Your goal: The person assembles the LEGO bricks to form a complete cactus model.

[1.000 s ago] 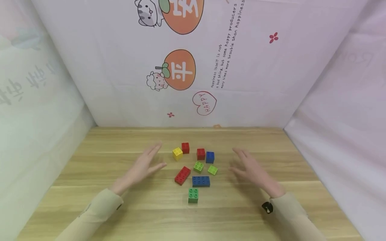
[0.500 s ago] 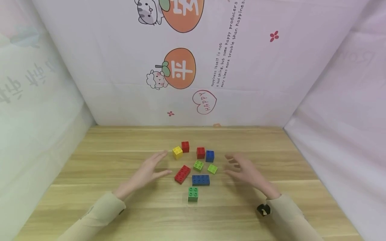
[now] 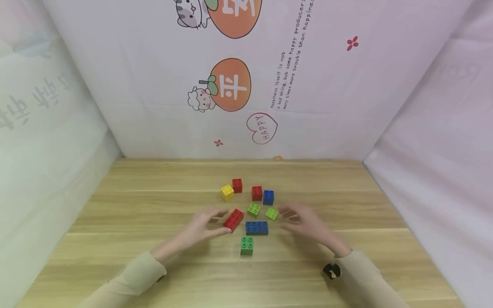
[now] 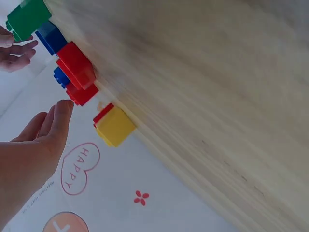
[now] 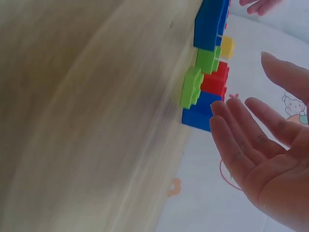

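In the head view my left hand [image 3: 198, 227] is at the left end of a long red building brick [image 3: 233, 220], thumb near its front end; whether they touch I cannot tell. Its fingers look relaxed in the left wrist view, just off the red brick [image 4: 76, 65]. My right hand [image 3: 310, 226], fingers loosely bent and holding nothing, is just right of a flat lime brick [image 3: 271, 214]. Between the hands lie a thicker lime brick [image 3: 253, 209] and a long blue brick [image 3: 256, 228]. A green brick [image 3: 247, 246] stands in front.
Behind are a yellow brick [image 3: 227, 193], a red square brick [image 3: 237, 185], another red square brick [image 3: 256, 193] and a blue square brick [image 3: 268, 197]. A printed white cloth [image 3: 316, 128] walls the wooden table [image 3: 161, 179] at the back and sides.
Both hands have moved inward over the table, the left to the long red brick and the right to the flat lime brick. The bricks keep their places; the view has tilted slightly.
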{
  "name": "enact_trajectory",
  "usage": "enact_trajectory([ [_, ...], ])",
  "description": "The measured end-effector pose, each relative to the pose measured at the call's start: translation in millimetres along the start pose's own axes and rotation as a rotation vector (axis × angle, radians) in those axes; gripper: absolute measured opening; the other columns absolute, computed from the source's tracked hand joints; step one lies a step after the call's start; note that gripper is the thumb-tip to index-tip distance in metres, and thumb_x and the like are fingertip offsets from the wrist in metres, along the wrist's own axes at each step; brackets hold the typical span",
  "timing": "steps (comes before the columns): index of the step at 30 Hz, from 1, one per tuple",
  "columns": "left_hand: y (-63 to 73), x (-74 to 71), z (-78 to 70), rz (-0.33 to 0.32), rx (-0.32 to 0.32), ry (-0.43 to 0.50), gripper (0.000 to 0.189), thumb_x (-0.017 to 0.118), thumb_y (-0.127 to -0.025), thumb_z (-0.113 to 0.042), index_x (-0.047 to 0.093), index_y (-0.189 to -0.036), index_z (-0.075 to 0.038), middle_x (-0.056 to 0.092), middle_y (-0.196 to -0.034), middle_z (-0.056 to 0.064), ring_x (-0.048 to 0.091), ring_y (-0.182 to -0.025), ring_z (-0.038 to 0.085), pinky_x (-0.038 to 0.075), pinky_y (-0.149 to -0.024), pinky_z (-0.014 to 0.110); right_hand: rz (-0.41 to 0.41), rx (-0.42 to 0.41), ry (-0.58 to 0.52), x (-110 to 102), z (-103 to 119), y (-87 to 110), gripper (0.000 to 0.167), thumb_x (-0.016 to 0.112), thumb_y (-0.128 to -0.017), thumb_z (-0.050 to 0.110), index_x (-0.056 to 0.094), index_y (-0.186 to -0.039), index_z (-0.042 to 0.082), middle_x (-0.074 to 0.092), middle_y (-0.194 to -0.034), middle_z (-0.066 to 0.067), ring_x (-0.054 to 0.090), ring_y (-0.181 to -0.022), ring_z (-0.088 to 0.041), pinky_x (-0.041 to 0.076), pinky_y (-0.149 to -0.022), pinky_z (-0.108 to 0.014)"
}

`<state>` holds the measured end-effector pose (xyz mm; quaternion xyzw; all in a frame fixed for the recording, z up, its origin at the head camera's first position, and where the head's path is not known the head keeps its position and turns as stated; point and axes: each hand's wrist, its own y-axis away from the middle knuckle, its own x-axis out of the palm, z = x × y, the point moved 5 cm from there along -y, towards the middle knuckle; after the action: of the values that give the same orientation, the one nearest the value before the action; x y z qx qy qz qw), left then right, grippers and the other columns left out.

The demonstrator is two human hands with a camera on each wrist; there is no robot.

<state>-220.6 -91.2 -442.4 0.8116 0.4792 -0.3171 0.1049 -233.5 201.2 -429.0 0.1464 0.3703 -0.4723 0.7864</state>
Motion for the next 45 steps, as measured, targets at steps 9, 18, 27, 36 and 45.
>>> enact_trajectory([
  [9,0.5,15.3,-3.3,0.088,-0.010,0.091,0.054,0.076,-0.087,-0.024,0.057,-0.133,-0.001,0.065,-0.128,0.016,0.063,-0.117,0.030,0.054,-0.100,0.043,0.055,0.001,-0.049,11,1,-6.0,0.042,0.074,-0.088,0.020,0.062,-0.120,-0.003,0.068,-0.119,-0.021,0.067,-0.107,-0.038,0.059,-0.091,-0.045],
  [18,1.8,30.5,-9.3,0.138,-0.006,0.047,0.053,0.075,-0.088,-0.029,0.059,-0.132,-0.003,0.066,-0.130,0.012,0.064,-0.117,0.026,0.054,-0.102,0.040,0.082,0.000,-0.019,22,7,-13.4,0.036,0.074,-0.087,0.015,0.064,-0.118,0.000,0.069,-0.118,-0.017,0.068,-0.107,-0.033,0.061,-0.088,-0.033],
  [27,0.2,39.0,-12.9,0.181,0.002,0.032,0.051,0.073,-0.089,-0.027,0.059,-0.132,-0.005,0.065,-0.132,0.011,0.065,-0.117,0.026,0.054,-0.102,0.035,0.098,-0.001,0.003,31,12,-20.8,0.035,0.074,-0.087,0.014,0.064,-0.119,0.001,0.070,-0.117,-0.017,0.067,-0.108,-0.033,0.059,-0.092,-0.042],
  [36,-3.7,43.3,-13.3,0.200,-0.008,-0.012,0.044,0.074,-0.089,-0.022,0.062,-0.128,-0.005,0.069,-0.126,0.010,0.067,-0.112,0.023,0.056,-0.098,0.031,0.106,-0.020,0.082,39,13,-26.5,0.036,0.074,-0.086,0.014,0.065,-0.119,0.002,0.071,-0.117,-0.015,0.067,-0.109,-0.030,0.057,-0.095,-0.045],
  [45,-5.5,46.8,-10.9,0.213,0.002,-0.049,0.042,0.074,-0.088,-0.021,0.064,-0.126,-0.007,0.070,-0.124,0.007,0.068,-0.107,0.019,0.057,-0.093,0.025,0.116,-0.042,0.199,45,12,-31.9,0.037,0.077,-0.084,0.019,0.067,-0.118,0.008,0.072,-0.117,-0.008,0.066,-0.108,-0.023,0.055,-0.096,-0.044],
])
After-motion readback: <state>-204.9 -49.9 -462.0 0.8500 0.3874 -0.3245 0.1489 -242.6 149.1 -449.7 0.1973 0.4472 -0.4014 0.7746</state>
